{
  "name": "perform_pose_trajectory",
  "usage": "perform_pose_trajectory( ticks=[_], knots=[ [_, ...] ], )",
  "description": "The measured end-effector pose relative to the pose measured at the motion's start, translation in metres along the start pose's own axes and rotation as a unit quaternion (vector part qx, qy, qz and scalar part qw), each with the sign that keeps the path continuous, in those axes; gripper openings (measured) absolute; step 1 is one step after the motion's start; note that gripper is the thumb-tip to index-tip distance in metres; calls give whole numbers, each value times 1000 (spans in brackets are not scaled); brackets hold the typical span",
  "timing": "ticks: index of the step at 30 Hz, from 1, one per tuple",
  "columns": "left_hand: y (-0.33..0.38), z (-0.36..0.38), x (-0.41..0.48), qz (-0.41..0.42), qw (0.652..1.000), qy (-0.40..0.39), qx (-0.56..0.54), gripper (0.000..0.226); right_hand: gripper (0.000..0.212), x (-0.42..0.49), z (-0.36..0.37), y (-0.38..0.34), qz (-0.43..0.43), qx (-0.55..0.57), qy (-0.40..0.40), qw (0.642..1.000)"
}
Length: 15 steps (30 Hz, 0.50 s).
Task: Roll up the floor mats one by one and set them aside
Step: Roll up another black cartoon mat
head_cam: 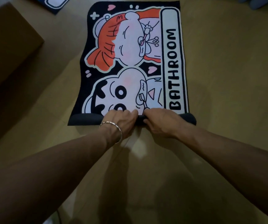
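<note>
A black floor mat (130,59) with cartoon figures and the word BATHROOM lies flat on the tan floor ahead of me. Its near edge is curled into a thin dark roll (84,119) running left to right. My left hand (122,120), with a silver bracelet on the wrist, grips the roll near its middle, fingers curled over the top. My right hand (159,122) grips the roll just beside it, thumb underneath. The two hands almost touch.
A brown cardboard box (9,50) stands on the floor at the left. Part of another dark mat (55,4) shows at the top left edge. Some grey cloth (262,4) lies at the top right corner. Bare floor (226,78) lies right of the mat.
</note>
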<state>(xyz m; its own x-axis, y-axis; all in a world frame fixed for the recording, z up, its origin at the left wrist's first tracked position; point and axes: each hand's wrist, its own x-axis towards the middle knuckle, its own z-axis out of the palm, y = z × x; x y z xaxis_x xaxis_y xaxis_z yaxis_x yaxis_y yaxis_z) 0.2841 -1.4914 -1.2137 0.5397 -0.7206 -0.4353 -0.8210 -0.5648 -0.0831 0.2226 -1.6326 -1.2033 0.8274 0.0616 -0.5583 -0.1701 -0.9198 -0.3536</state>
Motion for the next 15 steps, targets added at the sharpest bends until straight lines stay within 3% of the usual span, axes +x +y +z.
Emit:
perform_pose_trajectory(
  ticks=[5,10,15],
  knots=[
    [-4,-12,5,20,999,-46,20,18,31,-1,20,-15,33,-57,18,998],
    [-3,-8,6,45,999,9,20,32,25,7,14,-11,89,-83,1,993],
    [-1,-9,15,0,998,-55,7,16,24,9,-1,-15,83,-107,-25,990]
  ],
)
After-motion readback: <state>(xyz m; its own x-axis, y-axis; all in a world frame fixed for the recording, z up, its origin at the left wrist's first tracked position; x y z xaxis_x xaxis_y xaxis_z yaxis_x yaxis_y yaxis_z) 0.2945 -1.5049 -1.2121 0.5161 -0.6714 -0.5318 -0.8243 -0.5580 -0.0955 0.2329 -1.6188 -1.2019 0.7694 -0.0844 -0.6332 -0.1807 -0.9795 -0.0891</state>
